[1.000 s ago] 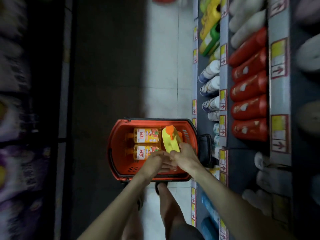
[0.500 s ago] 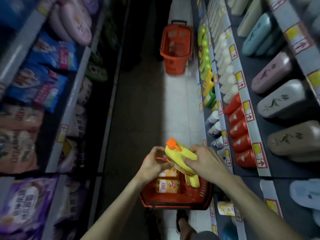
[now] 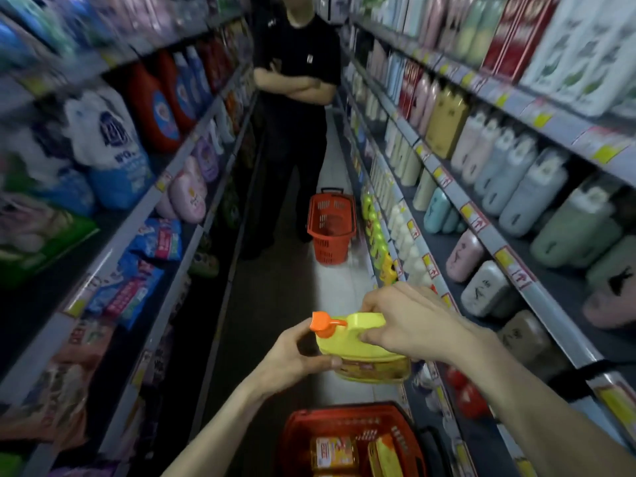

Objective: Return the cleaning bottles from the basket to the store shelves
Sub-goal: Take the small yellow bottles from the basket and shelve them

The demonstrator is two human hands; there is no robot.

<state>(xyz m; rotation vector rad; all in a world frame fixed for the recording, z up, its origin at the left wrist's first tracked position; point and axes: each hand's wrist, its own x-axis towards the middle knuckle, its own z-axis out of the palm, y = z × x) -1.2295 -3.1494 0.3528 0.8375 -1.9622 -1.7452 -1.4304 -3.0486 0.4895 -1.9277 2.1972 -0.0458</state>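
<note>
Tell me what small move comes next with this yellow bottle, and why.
Probably carry the held bottle right, toward the yellow shelf bottles: left hand and right hand grip it clear above the basket, and those look like its match.

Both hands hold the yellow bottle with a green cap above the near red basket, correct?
Not quite: the cap is orange, not green. In the head view, the left hand and right hand both hold the yellow bottle above the near red basket.
</note>
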